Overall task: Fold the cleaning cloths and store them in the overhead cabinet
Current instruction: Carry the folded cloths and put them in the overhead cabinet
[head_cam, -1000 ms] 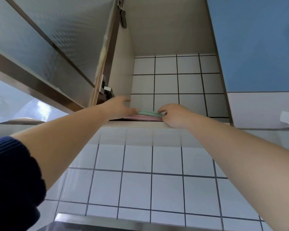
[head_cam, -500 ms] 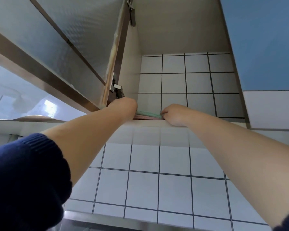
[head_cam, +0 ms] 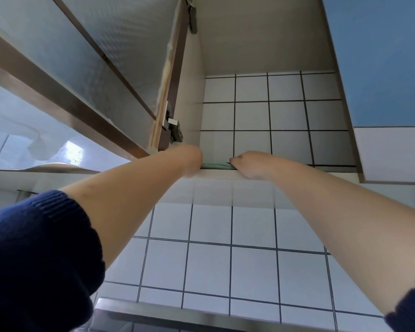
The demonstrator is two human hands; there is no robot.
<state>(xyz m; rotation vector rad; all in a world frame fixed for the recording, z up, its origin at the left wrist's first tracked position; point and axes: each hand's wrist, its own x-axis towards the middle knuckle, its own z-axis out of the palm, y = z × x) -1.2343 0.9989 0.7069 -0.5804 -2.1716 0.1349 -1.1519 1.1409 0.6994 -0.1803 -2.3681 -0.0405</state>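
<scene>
The folded cloths lie on the bottom shelf [head_cam: 225, 174] of the open overhead cabinet; only a thin green cloth edge [head_cam: 215, 165] shows above the shelf's front lip. My left hand [head_cam: 189, 156] reaches in over the lip at the cloths' left end, its fingers hidden inside the cabinet. My right hand [head_cam: 252, 164] rests on the lip at the cloths' right end, its curled fingers gripping the green edge. Both forearms stretch upward from dark blue sleeves.
The cabinet door [head_cam: 86, 68] with its frosted panel swings open to the left, its hinge [head_cam: 173, 130] just above my left hand. A blue closed door [head_cam: 381, 56] borders the right side. White wall tiles run behind and below, and a steel edge [head_cam: 177, 315] lies at the bottom.
Both hands have slid further into the cabinet with the cloths. The pink layer under the green one has dropped out of sight behind the shelf lip, and my left fingers are now hidden.
</scene>
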